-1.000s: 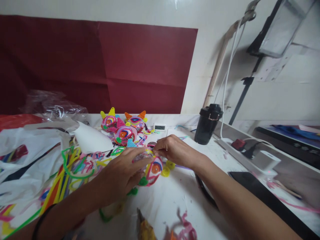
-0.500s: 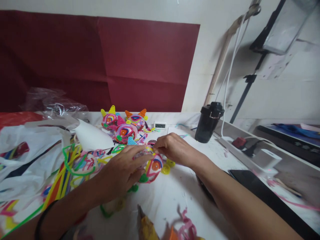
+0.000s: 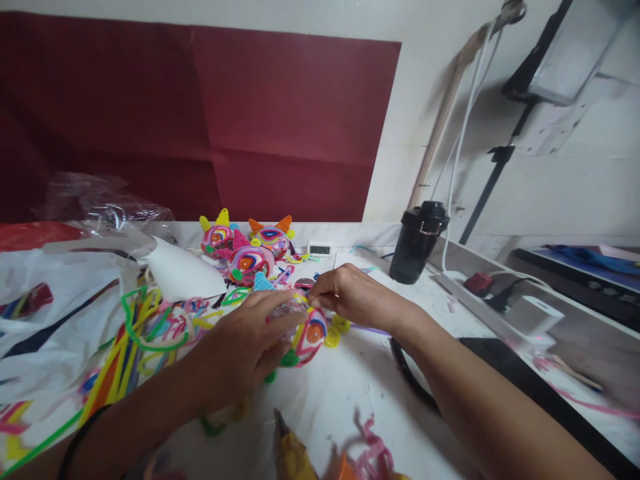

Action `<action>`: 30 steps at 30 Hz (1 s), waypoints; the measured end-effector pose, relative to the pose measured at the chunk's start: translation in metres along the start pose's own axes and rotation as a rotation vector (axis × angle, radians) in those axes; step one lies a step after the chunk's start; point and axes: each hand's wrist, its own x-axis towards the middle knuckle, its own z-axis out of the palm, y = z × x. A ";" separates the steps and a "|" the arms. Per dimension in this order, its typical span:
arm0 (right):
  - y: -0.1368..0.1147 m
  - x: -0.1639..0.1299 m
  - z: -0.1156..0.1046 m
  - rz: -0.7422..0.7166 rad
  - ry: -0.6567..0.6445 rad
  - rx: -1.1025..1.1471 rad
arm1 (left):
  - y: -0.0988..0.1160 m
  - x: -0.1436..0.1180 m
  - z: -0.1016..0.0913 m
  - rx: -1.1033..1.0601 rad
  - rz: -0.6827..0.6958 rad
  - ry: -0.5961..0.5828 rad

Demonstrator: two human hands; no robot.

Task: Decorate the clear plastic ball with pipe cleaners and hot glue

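The pipe-cleaner mask (image 3: 307,335) lies flat on the white table (image 3: 345,393), near the middle, between both hands. The left hand (image 3: 245,347) lies spread over its left half, fingers flat and pressing down, not closed around it. The right hand (image 3: 350,297) pinches the mask's upper edge; thumb and forefinger are together on a yellow strand.

Risk: a coil can probably spring loose if the pinch slips, because the fuzzy wire resists bending. Pulling sideways could well slide the whole mask, since only the left palm anchors it. The loose pipe cleaners (image 3: 135,333) just beside the left wrist may snag and drag.

Materials: the mask is soft chenille wire wound in tight spirals of pink, orange and yellow, with round yellow lobes at its edge. Three finished masks (image 3: 247,250) of the same build lie behind it. A smooth black cup (image 3: 417,243) stands well apart at the right.
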 end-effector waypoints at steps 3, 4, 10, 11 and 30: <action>0.002 -0.002 -0.002 -0.025 -0.024 0.029 | 0.001 0.001 0.000 -0.006 0.001 0.006; 0.002 -0.003 -0.003 -0.039 -0.023 0.035 | 0.002 0.001 0.000 -0.007 0.000 0.006; 0.005 -0.005 -0.009 -0.044 0.112 0.034 | 0.004 0.002 -0.002 -0.003 0.015 0.021; 0.005 -0.005 -0.009 -0.035 0.115 0.030 | 0.004 0.002 -0.002 -0.003 0.020 0.025; -0.002 0.003 0.001 0.033 -0.039 -0.162 | 0.004 0.003 -0.001 0.012 0.026 0.045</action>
